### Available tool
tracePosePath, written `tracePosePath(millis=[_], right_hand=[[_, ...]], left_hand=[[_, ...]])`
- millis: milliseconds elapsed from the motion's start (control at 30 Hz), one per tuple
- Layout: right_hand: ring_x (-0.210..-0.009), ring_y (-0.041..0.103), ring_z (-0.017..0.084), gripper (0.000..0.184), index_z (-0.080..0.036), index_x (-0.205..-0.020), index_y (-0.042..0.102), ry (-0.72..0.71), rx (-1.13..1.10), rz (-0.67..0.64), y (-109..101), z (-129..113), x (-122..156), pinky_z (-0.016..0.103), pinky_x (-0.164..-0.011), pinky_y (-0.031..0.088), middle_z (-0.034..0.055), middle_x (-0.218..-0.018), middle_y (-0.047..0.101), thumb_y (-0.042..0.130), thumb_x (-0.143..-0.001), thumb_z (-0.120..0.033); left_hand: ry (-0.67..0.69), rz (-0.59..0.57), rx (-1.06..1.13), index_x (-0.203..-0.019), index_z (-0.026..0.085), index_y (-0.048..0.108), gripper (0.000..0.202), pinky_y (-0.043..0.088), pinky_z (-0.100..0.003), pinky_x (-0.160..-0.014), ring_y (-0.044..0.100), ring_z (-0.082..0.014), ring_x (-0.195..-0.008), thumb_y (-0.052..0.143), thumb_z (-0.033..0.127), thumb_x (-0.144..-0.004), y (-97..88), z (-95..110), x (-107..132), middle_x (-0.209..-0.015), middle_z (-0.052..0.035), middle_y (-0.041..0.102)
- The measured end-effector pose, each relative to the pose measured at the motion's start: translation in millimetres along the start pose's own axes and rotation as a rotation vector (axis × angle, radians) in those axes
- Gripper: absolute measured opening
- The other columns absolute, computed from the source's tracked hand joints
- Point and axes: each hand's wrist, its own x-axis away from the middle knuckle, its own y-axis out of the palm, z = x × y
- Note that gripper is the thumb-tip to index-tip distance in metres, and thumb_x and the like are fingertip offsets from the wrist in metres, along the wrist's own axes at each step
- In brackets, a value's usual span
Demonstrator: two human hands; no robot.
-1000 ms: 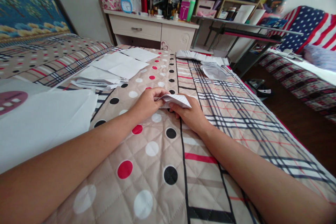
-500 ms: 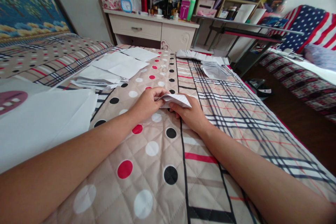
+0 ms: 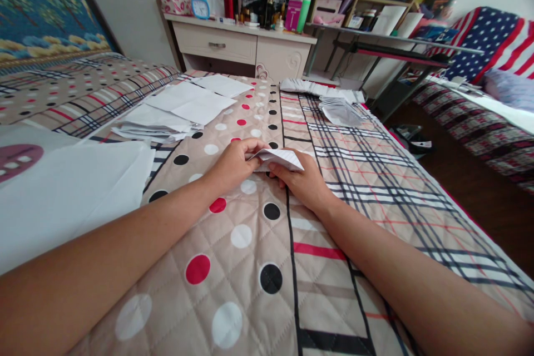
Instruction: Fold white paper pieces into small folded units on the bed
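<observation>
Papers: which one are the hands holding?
The folded piece, held between the left hand and right hand. The pile at left and stacks at right lie on the bed, in neither hand.

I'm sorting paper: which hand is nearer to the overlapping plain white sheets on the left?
Left. The left hand is to the right of the plain white sheets and nearer the camera; the right hand is farther right.

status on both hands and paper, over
Left hand, right hand: both gripping folded white paper. White sheets lie ahead-left, apart from hands. No obstruction seen.
</observation>
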Motion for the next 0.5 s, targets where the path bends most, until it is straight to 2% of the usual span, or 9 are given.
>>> tracePosePath(millis=[500], right_hand=[[-0.049, 0.056, 0.012, 0.015, -0.016, -0.093, 0.062, 0.004, 0.000, 0.002, 0.3, 1.3, -0.2, 0.024, -0.049, 0.044, -0.0002, -0.066, 0.066, 0.062, -0.080, -0.022]], left_hand=[[-0.002, -0.007, -0.017, -0.096, 0.014, 0.065, 0.025, 0.053, -0.028, -0.081, 0.068, -0.0184, -0.090, 0.057, 0.013, -0.073, 0.2, 1.4, 0.1, -0.093, -0.0024, 0.071]])
